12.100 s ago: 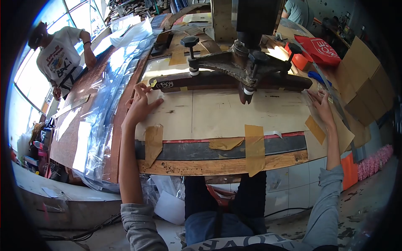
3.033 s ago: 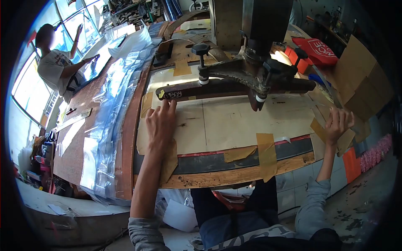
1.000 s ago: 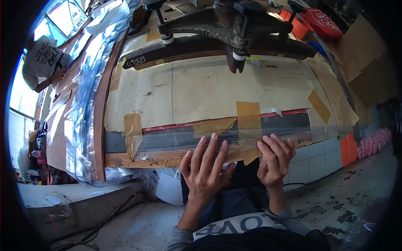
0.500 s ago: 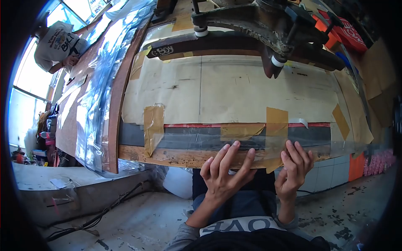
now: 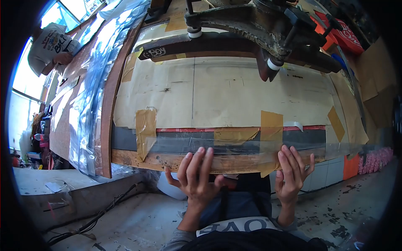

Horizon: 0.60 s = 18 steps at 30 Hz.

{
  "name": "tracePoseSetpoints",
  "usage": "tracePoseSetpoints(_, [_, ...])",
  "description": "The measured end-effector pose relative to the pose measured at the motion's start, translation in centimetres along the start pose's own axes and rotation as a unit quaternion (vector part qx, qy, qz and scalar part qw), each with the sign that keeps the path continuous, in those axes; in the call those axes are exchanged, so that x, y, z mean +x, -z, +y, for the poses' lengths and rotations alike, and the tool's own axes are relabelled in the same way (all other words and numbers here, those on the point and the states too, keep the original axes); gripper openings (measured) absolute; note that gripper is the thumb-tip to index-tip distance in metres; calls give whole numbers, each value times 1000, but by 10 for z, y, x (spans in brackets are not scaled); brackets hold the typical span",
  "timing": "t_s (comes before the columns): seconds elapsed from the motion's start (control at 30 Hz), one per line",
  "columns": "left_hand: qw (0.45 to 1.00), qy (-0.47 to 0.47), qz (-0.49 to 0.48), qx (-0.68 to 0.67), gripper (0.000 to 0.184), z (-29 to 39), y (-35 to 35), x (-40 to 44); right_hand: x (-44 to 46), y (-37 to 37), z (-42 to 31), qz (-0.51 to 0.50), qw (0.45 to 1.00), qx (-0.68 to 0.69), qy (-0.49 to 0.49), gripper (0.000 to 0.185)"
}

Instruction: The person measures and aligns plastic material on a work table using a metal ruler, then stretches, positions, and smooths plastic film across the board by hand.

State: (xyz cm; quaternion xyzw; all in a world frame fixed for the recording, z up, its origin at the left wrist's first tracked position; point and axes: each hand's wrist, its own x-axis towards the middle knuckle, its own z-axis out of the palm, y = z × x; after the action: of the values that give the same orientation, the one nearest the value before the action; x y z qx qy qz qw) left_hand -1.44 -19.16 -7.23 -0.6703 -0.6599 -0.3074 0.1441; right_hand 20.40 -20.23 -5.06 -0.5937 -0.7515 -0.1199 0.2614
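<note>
My left hand [image 5: 196, 178] lies with spread fingers on the front edge of the work table, its fingertips on a clear plastic strip [image 5: 240, 149]. Farther right, my right hand [image 5: 292, 175] rests on the same strip with its fingers stretched out, beside a length of brown tape [image 5: 271, 131]. Under the strip run a dark grey band [image 5: 310, 137] and a wooden edge [image 5: 125, 157]. A thin red line borders the grey band, just below a large cream sheet [image 5: 234, 96]. More brown tape [image 5: 145, 134] crosses the band at the left.
A heavy metal clamp frame [image 5: 247, 21] with a dark bar [image 5: 201, 45] stands over the back of the sheet. Clear plastic sheeting [image 5: 90, 100] covers a board at the left, where another person [image 5: 50, 46] stands. Cables [image 5: 100, 217] run below on the left.
My left hand has slid left along the edge and its fingers have spread. My right hand stays near the brown tape. The whole view has shifted slightly.
</note>
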Motion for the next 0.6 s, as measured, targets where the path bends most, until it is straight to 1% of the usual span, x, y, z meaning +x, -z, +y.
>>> tracePoseSetpoints(0.07, [1000, 7, 3, 24, 62, -7, 3, 4, 0, -2, 3, 27, 999, -16, -12, 39])
tracePoseSetpoints(0.17, [999, 29, 22, 13, 61, -14, 5, 8, -3, -5, 12, 65, 997, -25, -32, 43])
tracePoseSetpoints(0.2, [998, 43, 52, -3, 56, -17, 2, 10, -5, -5, 17, 78, 996, -29, -41, 45])
tracePoseSetpoints(0.3, [996, 43, 82, 0, 55, -28, -2, 11, -7, -2, 28, 92, 993, -51, -52, 45])
tracePoseSetpoints(0.53, [993, 23, 112, 7, 56, -38, -6, 13, -10, 2, 48, 122, 989, -78, -43, 35])
tracePoseSetpoints(0.6, [993, 15, 120, 13, 56, -36, -6, 15, -13, 1, 59, 144, 984, -73, -73, 32])
